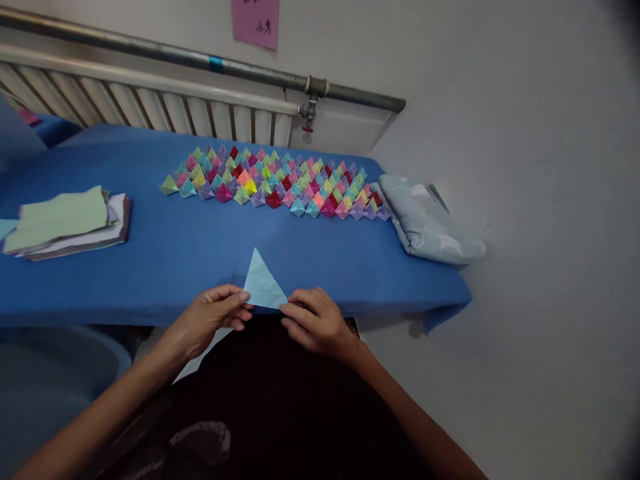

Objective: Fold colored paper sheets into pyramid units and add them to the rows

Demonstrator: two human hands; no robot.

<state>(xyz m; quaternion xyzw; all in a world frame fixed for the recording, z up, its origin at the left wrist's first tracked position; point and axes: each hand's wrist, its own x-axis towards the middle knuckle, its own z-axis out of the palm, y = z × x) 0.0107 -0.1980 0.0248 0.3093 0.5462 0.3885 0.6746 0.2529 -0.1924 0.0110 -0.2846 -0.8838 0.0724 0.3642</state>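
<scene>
Okay, I see left hand (213, 312) pinching a pale-blue folded paper triangle (263, 288), seemingly mid-fold; right hand (323, 327) touching its corner, grip unclear; multicoloured pointed paper pieces (286, 182) look done; green-topped flat paper stack (60, 217) seemingly left.

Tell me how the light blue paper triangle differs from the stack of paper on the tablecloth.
The light blue paper triangle comes to a point; the stack of paper is roughly four-sided. The triangle is light blue, while the stack has a pale green sheet over white and darker ones. The left hand pinches the triangle and the right hand touches its corner; the stack lies untouched on the blue tablecloth. Both look like paper.
</scene>
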